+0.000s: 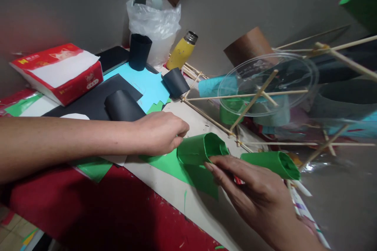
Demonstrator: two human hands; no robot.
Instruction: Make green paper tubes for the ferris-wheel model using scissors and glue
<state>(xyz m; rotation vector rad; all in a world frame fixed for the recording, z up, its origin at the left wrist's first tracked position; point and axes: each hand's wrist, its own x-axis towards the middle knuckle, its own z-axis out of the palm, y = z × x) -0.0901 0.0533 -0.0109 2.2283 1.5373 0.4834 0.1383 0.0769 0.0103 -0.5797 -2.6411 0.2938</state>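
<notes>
A green paper tube [191, 150] lies on its side over a flat green sheet [203, 180], its open end facing right. My right hand [250, 188] pinches the rim of that end between thumb and fingers. At the tube's left end is my left hand [165, 133], its fingers curled down and closed; whether they grip the tube's edge is hidden. Just beyond my right hand lies a second green tube [271, 162]. Behind my left forearm rests a black paper tube [123, 106].
A stick frame [206, 115] with a clear round lid [265, 86] stands at the right. Farther back are a yellow bottle [181, 53], a plastic bag [154, 21], a standing black tube [140, 53], blue paper [141, 84] and a red tissue pack [70, 82].
</notes>
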